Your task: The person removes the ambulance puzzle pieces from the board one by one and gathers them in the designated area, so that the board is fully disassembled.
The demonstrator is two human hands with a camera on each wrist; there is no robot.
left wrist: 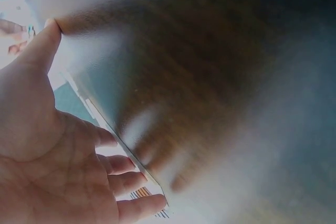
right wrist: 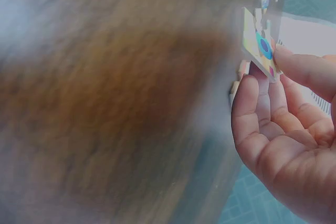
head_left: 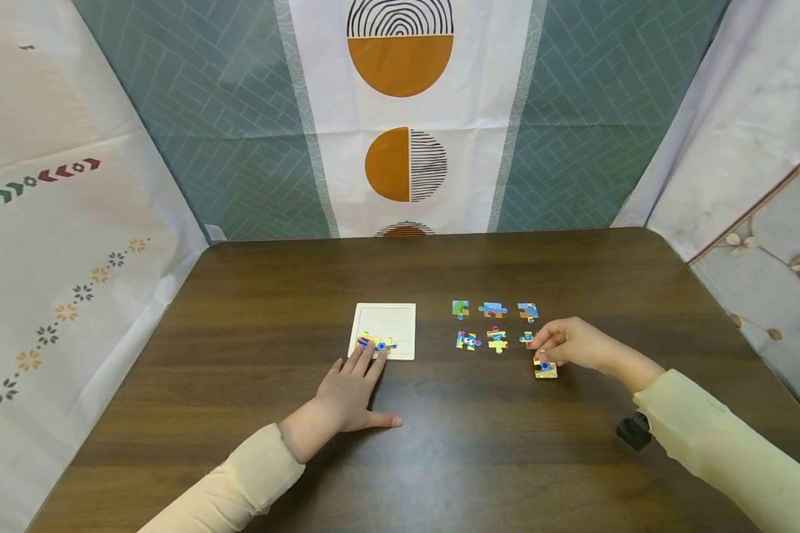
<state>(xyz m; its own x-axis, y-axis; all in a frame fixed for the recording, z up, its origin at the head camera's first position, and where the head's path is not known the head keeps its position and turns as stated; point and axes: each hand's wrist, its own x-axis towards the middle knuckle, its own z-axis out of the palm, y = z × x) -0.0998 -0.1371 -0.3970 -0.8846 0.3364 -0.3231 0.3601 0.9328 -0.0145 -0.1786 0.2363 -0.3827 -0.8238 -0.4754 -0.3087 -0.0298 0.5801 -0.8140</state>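
Observation:
My right hand (head_left: 569, 344) pinches a yellow jigsaw puzzle piece (head_left: 545, 368) with a blue round mark between thumb and fingers. In the right wrist view the same puzzle piece (right wrist: 260, 46) is tilted, its edge facing the camera. My left hand (head_left: 352, 396) lies with fingers spread, fingertips at the lower edge of a white square puzzle tray (head_left: 400, 326) and thumb out on the table. Along the tray's bottom sit yellow and blue joined pieces (head_left: 388, 342), partly covered by the fingertips. In the left wrist view those fingertips meet the tray's edge.
Several loose puzzle pieces lie in two rows right of the tray, among them a green piece (head_left: 461, 308) and an orange and blue piece (head_left: 527, 311). A small black object (head_left: 634, 431) is beside the right sleeve. The brown table (head_left: 273, 296) ends at hanging curtains (head_left: 253, 133).

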